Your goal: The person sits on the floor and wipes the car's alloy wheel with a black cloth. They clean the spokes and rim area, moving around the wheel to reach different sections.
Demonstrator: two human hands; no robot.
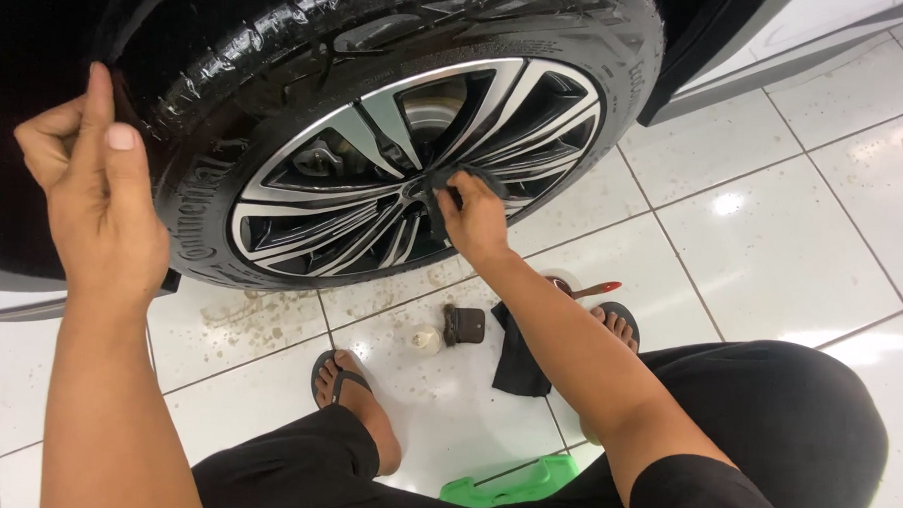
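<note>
Cloth (443,199) pinched in right grip (476,223) at wheel (414,168) hub | left grip (94,186) loosely curled, empty, on arch edge

Wet rubber, polished metal, glossy tiles

The tyre (229,46) shines wet black; the wheel rim (374,181) is smooth, bright metal; the cloth (444,189) is dark and matt; the floor (773,215) is glazed white tile.

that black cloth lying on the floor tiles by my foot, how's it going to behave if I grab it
The black cloth lies crumpled and folded flat on the tile floor, so it is probably floppy and light, likely draping from your fingers. It may be damp, since the tiles near the wheel look wet.
</note>
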